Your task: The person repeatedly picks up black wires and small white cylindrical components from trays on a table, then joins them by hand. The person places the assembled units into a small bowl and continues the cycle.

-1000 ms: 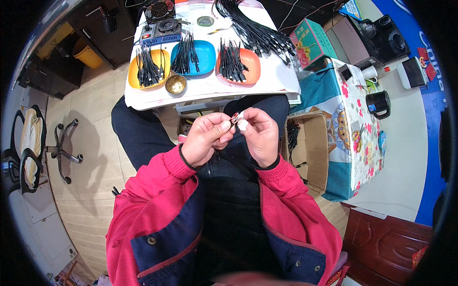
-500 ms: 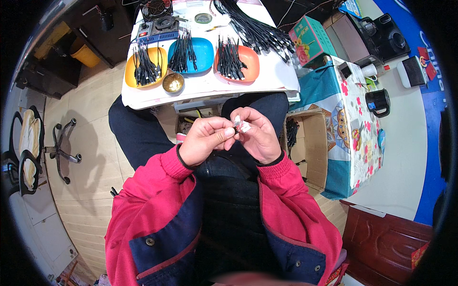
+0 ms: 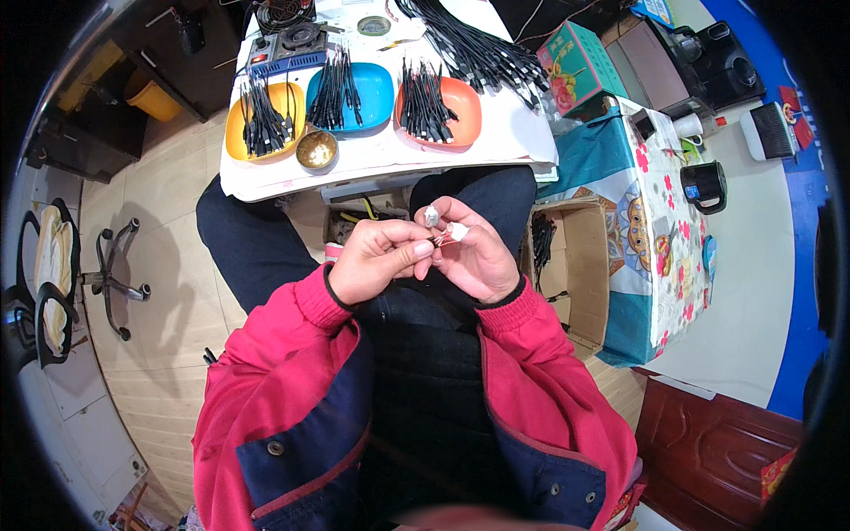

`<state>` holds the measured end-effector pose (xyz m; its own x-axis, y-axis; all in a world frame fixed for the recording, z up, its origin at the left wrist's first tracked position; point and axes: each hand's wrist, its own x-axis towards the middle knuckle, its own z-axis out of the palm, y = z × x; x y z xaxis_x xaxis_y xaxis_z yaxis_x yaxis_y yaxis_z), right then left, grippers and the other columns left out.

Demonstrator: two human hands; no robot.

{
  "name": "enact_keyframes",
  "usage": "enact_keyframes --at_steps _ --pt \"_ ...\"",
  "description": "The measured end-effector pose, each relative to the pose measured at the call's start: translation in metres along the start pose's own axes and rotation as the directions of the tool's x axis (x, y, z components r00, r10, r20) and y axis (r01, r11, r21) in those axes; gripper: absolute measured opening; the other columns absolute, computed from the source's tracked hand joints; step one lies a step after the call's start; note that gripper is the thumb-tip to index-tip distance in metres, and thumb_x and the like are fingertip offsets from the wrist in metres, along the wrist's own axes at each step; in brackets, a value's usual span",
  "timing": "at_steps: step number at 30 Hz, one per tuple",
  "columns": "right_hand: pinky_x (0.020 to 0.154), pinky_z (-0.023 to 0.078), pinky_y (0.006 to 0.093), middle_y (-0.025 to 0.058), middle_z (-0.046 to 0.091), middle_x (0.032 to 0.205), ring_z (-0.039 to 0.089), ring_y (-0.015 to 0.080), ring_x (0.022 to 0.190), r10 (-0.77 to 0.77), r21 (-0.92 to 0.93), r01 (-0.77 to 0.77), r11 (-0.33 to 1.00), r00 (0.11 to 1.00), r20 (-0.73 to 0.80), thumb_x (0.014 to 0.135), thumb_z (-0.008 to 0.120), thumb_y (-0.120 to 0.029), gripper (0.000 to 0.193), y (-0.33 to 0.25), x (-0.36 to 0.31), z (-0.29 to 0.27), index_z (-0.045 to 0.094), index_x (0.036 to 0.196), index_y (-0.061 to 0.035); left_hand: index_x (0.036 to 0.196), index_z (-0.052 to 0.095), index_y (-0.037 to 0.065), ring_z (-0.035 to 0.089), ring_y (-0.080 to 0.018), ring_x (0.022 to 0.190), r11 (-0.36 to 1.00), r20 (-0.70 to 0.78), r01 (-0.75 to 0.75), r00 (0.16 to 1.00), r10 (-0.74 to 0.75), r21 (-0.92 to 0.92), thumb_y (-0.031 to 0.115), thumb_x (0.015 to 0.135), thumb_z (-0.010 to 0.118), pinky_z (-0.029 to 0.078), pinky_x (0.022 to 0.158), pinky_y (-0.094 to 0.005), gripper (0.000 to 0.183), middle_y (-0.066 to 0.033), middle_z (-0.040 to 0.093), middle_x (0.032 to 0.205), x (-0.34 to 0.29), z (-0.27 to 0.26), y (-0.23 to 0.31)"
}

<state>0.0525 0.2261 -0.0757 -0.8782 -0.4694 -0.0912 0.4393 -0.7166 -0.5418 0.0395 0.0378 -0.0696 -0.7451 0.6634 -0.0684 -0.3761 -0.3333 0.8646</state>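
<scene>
In front of my lap, my left hand [image 3: 385, 259] is closed, pinching the black end of a cable [image 3: 434, 240] between thumb and fingers. Thin red and white wires [image 3: 448, 234] come out of that end toward my right hand [image 3: 482, 263]. My right fingers are curled around the wires, with the thumb beside them. White wrapping [image 3: 458, 231] covers the right thumb tip, and a similar white covering [image 3: 431, 216] shows at the index fingertip, a little apart from it. The rest of the cable is hidden by my hands.
On the white table ahead, yellow [image 3: 233, 142], blue [image 3: 379, 81] and orange [image 3: 469, 112] trays hold black cables. A metal bowl [image 3: 318, 150] sits at the front edge. Behind are a blue burner device [image 3: 288, 60] and a long cable bundle [image 3: 478, 53]. A cardboard box [image 3: 584, 283] stands right.
My right index fingertip and thumb have parted, showing more of the red and white wires between my hands. The left hand keeps its pinch, and the view has shifted slightly.
</scene>
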Motion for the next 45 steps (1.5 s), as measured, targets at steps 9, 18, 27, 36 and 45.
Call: enact_keyframes --at_steps 9,18,27,36,45 --pt "0.078 0.047 0.0217 0.0062 0.054 0.112 0.055 0.0088 0.089 -0.032 -0.212 0.026 0.977 0.999 -0.022 0.09 0.061 -0.01 0.027 -0.005 -0.001 0.007 0.052 0.115 -0.0033 0.103 0.065 -0.006 0.045 -0.0067 0.054 0.99 0.1 0.023 0.995 -0.009 -0.142 0.015 0.099 0.054 0.029 0.049 -0.0196 0.023 -0.01 0.063 0.073 0.004 -0.008 -0.005" --pt "0.087 0.048 0.0261 0.0049 0.052 0.117 0.055 0.013 0.102 0.108 0.084 -0.118 0.989 0.987 0.122 0.091 0.064 -0.012 0.042 0.02 0.004 0.012 0.043 0.127 -0.0049 0.104 0.066 -0.006 0.048 -0.0081 0.054 0.987 0.169 -0.065 0.981 0.09 -0.146 0.009 0.097 0.055 0.03 0.048 -0.0207 0.02 -0.0133 0.065 0.073 -0.005 -0.013 -0.003" --pt "0.064 0.037 0.0196 0.0007 0.053 0.087 0.046 0.0059 0.074 -0.264 -0.695 0.183 0.695 0.964 -0.01 0.1 0.052 -0.026 0.019 -0.015 0.004 0.017 0.052 0.102 -0.0076 0.097 0.066 -0.001 0.044 -0.0014 0.056 0.996 -0.06 -0.041 0.997 0.046 0.077 0.016 0.1 0.054 0.031 0.05 -0.0165 0.021 -0.0015 0.062 0.07 -0.005 -0.009 0.0" --pt "0.055 0.042 0.032 0.0124 0.051 0.067 0.056 0.0237 0.06 -0.199 -0.98 0.201 -0.002 0.96 0.197 0.095 0.058 -0.015 0.023 -0.022 -0.005 0.042 0.051 0.079 -0.0002 0.099 0.065 0.001 0.055 -0.0057 0.06 0.938 0.219 0.001 0.972 -0.082 0.346 0.012 0.097 0.058 0.042 0.054 -0.0211 0.013 -0.0016 0.065 0.076 -0.007 -0.023 0.02" --pt "0.062 0.045 0.0275 0.0047 0.058 0.073 0.055 0.0104 0.068 -0.039 -0.901 0.141 0.411 0.99 0.137 0.099 0.052 -0.014 0.022 -0.02 -0.007 0.041 0.054 0.082 -0.0003 0.107 0.066 -0.003 0.064 -0.0106 0.071 0.949 0.305 -0.069 0.952 -0.029 0.308 0.005 0.095 0.057 0.052 0.065 -0.0251 0.017 -0.0096 0.072 0.093 -0.008 -0.029 0.029"
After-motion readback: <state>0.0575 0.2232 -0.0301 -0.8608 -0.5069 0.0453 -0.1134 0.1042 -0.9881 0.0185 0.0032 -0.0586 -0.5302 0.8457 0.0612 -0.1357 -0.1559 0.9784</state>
